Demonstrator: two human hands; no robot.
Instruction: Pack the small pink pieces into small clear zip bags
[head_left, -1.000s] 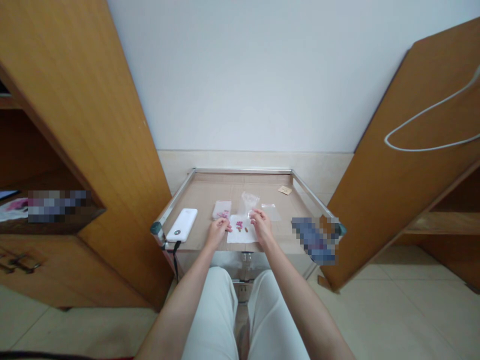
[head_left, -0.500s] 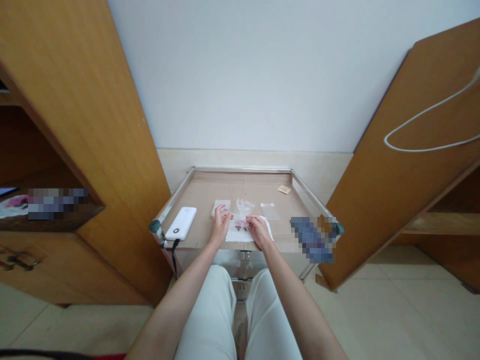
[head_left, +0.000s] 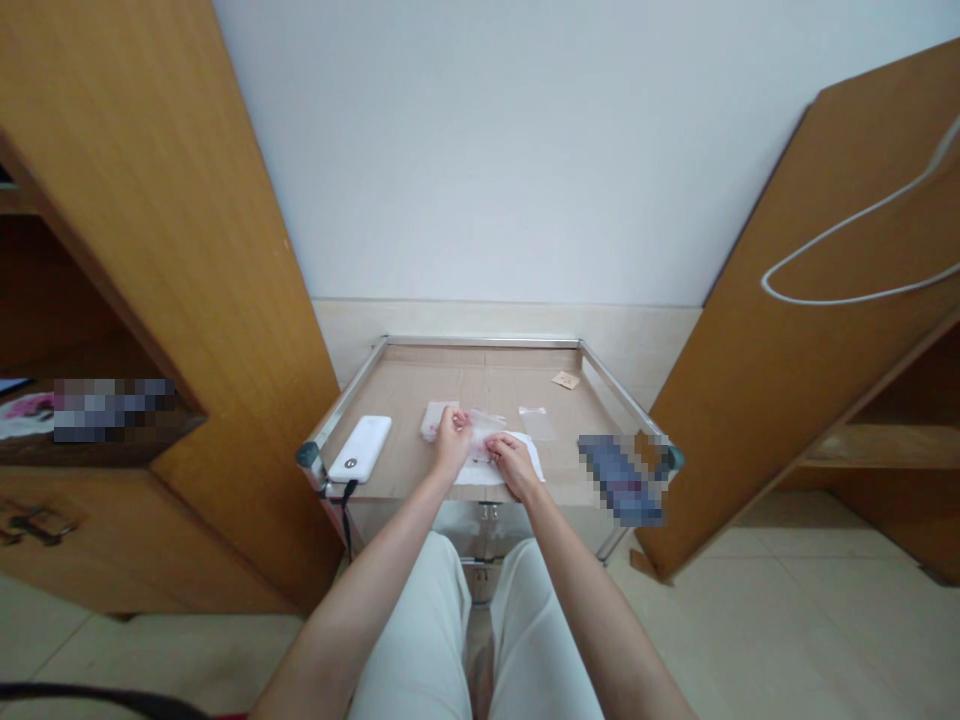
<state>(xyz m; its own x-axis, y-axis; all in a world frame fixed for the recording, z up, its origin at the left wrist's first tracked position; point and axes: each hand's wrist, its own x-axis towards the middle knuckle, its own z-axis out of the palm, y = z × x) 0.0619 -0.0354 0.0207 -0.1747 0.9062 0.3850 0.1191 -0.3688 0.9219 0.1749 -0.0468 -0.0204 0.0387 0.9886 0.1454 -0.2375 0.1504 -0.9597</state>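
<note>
I had the steel-framed counter (head_left: pixel 480 342), topped with brown cardboard, on my view. Under the fingers (head_left: pixel 453 426) lay a white paper sheet (head_left: pixel 501 474), with a white power bank (head_left: pixel 360 449) to their left. Just beyond them sat a pale packet (head_left: pixel 433 420); off to their right lay a clear plastic sleeve (head_left: pixel 537 424), and farther on, a small tan card (head_left: pixel 566 380).

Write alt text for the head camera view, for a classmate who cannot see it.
The left hand and right hand pinch a clear plastic bag above white paper on a cardboard-lined metal cart. A white power bank lies to the left, between open wooden doors.
</note>
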